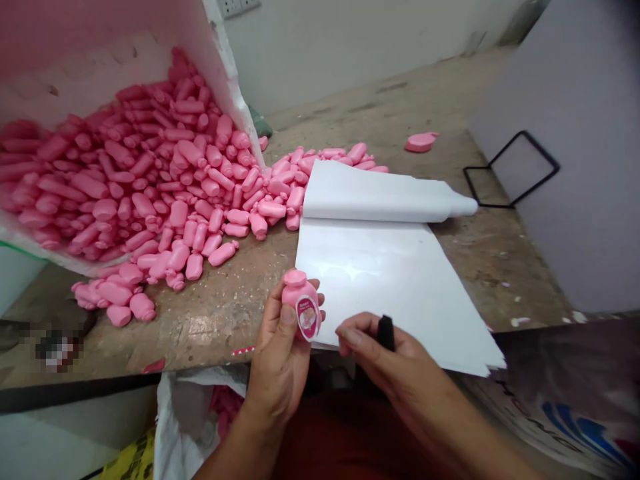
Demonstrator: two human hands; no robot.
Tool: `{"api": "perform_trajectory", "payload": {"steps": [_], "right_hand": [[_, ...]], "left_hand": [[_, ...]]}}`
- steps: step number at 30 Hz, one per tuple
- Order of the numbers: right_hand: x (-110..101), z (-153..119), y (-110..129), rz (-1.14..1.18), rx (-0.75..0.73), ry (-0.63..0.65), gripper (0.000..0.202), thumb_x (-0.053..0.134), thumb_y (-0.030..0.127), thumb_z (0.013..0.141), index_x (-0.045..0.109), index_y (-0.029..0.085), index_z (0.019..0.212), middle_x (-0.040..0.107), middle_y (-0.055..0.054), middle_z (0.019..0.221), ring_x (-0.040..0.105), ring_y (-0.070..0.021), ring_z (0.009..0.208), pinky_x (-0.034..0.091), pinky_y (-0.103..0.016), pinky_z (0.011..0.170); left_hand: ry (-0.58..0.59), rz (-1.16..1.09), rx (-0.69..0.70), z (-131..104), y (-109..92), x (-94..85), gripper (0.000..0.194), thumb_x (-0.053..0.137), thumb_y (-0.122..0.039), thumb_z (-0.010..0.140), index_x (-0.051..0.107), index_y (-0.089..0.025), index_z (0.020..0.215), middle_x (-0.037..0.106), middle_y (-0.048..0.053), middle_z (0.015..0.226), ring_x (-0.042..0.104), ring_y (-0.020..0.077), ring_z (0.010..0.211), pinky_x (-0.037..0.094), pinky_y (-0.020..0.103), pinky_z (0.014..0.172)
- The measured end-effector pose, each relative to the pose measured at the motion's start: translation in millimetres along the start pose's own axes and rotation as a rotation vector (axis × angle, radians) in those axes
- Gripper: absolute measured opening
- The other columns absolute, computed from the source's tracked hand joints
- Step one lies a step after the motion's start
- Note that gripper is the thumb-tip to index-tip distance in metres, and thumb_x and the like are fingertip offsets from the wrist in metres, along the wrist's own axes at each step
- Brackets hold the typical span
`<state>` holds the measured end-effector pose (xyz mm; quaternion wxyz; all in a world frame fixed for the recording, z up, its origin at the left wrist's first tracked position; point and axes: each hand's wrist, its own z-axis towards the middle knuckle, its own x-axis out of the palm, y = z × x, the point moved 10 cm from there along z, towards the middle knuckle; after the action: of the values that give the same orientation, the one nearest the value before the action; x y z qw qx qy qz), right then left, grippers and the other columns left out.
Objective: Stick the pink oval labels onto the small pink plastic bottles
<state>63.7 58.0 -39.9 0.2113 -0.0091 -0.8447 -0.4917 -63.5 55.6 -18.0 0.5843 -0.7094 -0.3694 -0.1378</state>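
Note:
My left hand is wrapped around a small pink plastic bottle, held upright above the table's front edge. An oval dark-pink and white label sits on the bottle's front. Just to the right, my right hand has its thumb and fingertips drawn together; what they pinch, if anything, is not visible. A short black object shows at its fingers, of a kind I cannot make out. Beneath and beyond both hands lies a stack of white sheets, its far part folded over into a roll.
A white foam box lies tipped at the left, with many pink bottles spilling onto the worn table. One pink bottle lies apart. A black metal frame stands at right. Below hangs a white sack.

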Motion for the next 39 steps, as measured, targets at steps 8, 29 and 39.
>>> {"api": "perform_trajectory", "payload": {"steps": [8, 29, 39], "right_hand": [[11.3, 10.3, 16.4, -0.120, -0.049, 0.042, 0.034, 0.074, 0.053, 0.076, 0.061, 0.023, 0.087, 0.056, 0.004, 0.065, 0.047, -0.0127, 0.054, 0.040, -0.027, 0.052], [17.0, -24.0, 89.0, -0.964, -0.816, -0.046, 0.012, 0.056, 0.018, 0.092, 0.062, 0.023, 0.083, 0.065, -0.001, 0.076, 0.061, -0.0156, 0.068, 0.046, -0.028, 0.061], [46.3, -70.6, 101.6, -1.277, -1.332, -0.129, 0.026, 0.048, 0.005, 0.093, 0.067, 0.023, 0.096, 0.072, -0.002, 0.079, 0.050, -0.0147, 0.056, 0.036, -0.032, 0.056]], "left_hand": [[0.006, 0.114, 0.039, 1.9, 3.2, 3.8, 0.042, 0.077, -0.042, 0.080, 0.066, -0.030, 0.119, 0.070, 0.003, 0.122, 0.062, 0.0169, 0.116, 0.045, 0.029, 0.103], [0.032, 0.205, -0.048, 2.8, 8.7, -1.2, 0.038, 0.077, -0.036, 0.080, 0.068, -0.024, 0.115, 0.069, 0.004, 0.116, 0.063, 0.0146, 0.097, 0.048, 0.026, 0.088], [0.024, 0.417, 0.122, -1.6, -5.2, -7.5, 0.041, 0.076, -0.019, 0.079, 0.066, -0.029, 0.117, 0.070, 0.002, 0.118, 0.062, 0.0206, 0.111, 0.044, 0.033, 0.101]]}}
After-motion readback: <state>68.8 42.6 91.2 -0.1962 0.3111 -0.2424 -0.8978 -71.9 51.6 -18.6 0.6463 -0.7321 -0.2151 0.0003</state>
